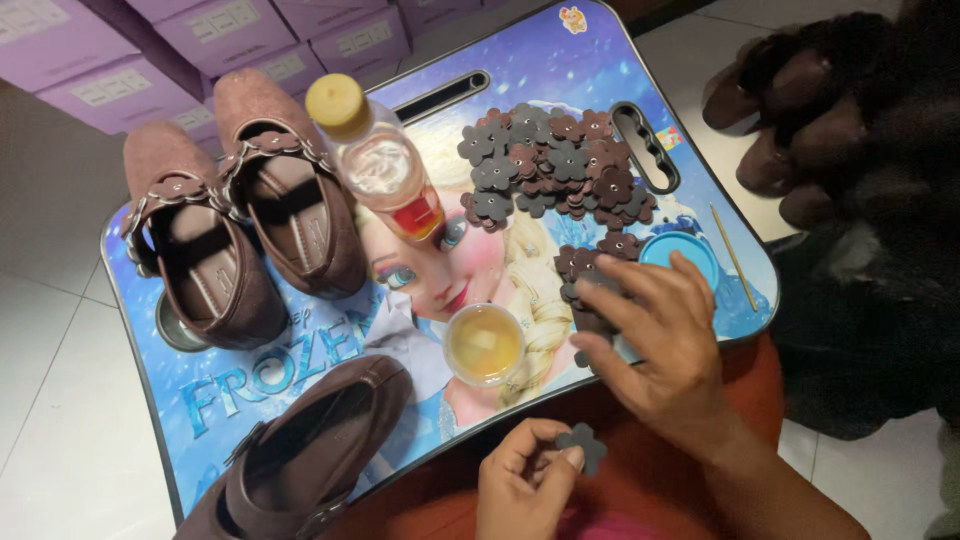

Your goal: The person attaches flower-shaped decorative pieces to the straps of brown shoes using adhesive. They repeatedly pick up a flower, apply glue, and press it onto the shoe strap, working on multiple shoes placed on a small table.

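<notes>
Glossy cartoon-printed table [300, 370] on white tile floor [60, 400]; left hand [522, 478] pinches a felt flower [583, 445], right hand [655, 335] presses flower cutouts [585, 275] at lower right.

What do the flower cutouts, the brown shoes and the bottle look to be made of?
Flower cutouts: likely suede or felt, matte, flat and fuzzy-edged. The left hand pinches one flower. Brown shoes: suede-like upper, soft napped look without shine. Bottle: clear plastic probably, glossy, amber liquid visible inside, yellow cap.
</notes>
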